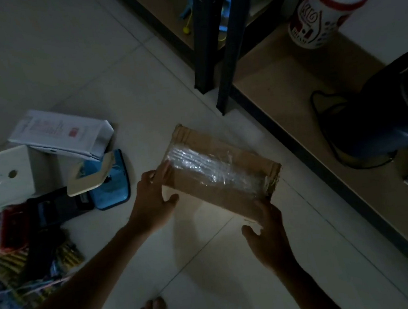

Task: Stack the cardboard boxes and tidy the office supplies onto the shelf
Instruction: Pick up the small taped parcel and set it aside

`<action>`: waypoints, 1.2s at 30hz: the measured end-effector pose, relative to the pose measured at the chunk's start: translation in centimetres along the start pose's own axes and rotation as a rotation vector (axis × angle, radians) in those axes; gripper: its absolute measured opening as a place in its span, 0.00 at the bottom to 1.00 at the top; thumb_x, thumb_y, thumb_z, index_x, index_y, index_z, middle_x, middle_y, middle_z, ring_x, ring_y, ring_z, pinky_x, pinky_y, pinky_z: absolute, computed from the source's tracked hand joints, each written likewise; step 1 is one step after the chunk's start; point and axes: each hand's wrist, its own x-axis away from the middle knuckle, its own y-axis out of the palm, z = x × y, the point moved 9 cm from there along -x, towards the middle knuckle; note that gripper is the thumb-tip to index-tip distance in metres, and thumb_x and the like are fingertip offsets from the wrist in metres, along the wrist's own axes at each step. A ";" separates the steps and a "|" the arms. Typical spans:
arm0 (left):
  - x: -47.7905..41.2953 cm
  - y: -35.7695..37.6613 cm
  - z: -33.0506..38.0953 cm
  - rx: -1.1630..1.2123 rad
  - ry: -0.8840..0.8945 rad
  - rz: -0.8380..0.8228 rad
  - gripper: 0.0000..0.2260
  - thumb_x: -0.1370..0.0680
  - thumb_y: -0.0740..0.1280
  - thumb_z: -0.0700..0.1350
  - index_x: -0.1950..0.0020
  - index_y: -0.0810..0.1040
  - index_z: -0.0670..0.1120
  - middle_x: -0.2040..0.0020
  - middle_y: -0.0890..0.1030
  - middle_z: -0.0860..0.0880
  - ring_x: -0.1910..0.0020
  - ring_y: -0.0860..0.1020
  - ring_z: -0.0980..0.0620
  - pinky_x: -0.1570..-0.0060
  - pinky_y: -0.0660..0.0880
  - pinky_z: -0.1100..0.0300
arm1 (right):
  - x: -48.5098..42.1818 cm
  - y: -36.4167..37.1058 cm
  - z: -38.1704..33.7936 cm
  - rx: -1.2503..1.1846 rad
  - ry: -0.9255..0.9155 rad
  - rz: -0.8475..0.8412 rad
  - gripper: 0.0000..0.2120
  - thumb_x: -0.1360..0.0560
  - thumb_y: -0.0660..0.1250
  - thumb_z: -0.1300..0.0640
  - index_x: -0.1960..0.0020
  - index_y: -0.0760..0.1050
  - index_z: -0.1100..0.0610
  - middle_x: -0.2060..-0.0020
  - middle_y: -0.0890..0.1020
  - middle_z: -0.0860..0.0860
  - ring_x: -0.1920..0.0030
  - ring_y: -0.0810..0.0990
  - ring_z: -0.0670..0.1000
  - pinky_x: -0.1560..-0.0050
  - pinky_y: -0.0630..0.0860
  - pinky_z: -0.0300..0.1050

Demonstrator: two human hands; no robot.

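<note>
"Over the floor (pixel 89 65) beside the shelf (pixel 291 91), who has the cardboard box (pixel 235 151)?"
"Both. Left grip (pixel 152 196) pinches its short end, right grip (pixel 268 233) wraps the near corner; shelf lies rightward."

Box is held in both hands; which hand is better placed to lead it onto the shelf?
Right, probably. The right hand grips the cardboard box at the corner nearest the shelf; the left hand holds the end toward the floor clutter.

no text legible; print on white box (pixel 61 133) and red-white tube (pixel 321 16) blurred.
</note>
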 end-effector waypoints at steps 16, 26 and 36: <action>3.0 -1.3 2.3 0.040 0.018 -0.018 0.30 0.25 0.64 0.55 0.27 0.54 0.55 0.31 0.66 0.44 0.31 0.66 0.50 0.40 0.72 0.60 | 1.5 -1.8 2.3 -0.082 0.081 0.127 0.47 0.38 0.69 0.37 0.25 0.51 0.44 0.27 0.60 0.52 0.33 0.67 0.56 0.47 0.78 0.61; 6.7 -3.7 4.0 0.176 -0.070 0.016 0.23 0.27 0.68 0.52 0.33 0.69 0.53 0.49 0.72 0.63 0.45 0.71 0.58 0.45 0.72 0.59 | 4.4 -1.5 -0.9 -0.104 0.109 0.051 0.46 0.31 0.74 0.55 0.23 0.48 0.45 0.34 0.70 0.52 0.38 0.73 0.54 0.50 0.75 0.44; 16.1 -13.4 12.1 0.226 -0.093 0.127 0.28 0.30 0.64 0.61 0.32 0.68 0.55 0.41 0.73 0.53 0.45 0.71 0.55 0.51 0.72 0.62 | 13.5 -10.3 -11.9 0.136 -0.047 0.042 0.45 0.31 0.70 0.45 0.23 0.46 0.43 0.34 0.68 0.52 0.38 0.70 0.54 0.46 0.76 0.53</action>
